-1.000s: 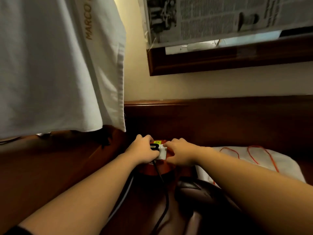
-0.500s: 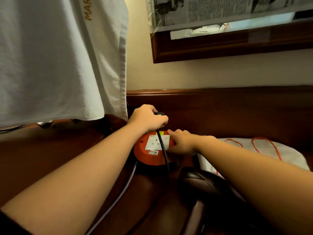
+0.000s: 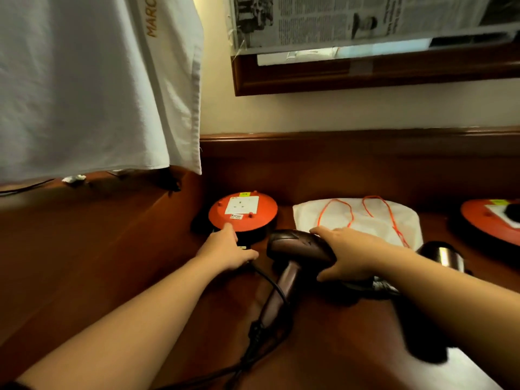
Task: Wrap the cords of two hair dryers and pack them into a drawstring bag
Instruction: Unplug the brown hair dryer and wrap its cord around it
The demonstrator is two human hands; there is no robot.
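Observation:
A dark brown hair dryer [image 3: 295, 246] lies on the wooden table, its handle pointing toward me. My right hand [image 3: 351, 254] grips its body from above. My left hand [image 3: 228, 249] holds the plug end of its black cord [image 3: 274, 288] just in front of an orange extension reel [image 3: 243, 211], whose white socket is bare. The plug itself is hidden in my fingers. A white drawstring bag [image 3: 365, 220] with orange strings lies flat behind my right hand. A second dryer's shiny nozzle [image 3: 444, 256] shows past my right wrist.
A second orange reel [image 3: 492, 220] sits at the far right with something dark on it. A white cloth [image 3: 84, 80] hangs at the upper left. A wooden ledge runs along the back wall, under a framed window covered in newspaper [image 3: 365, 21].
My left hand pulled the plug out of the reel's socket and brought it down in front of the reel. My right hand left the reel and took hold of the dryer.

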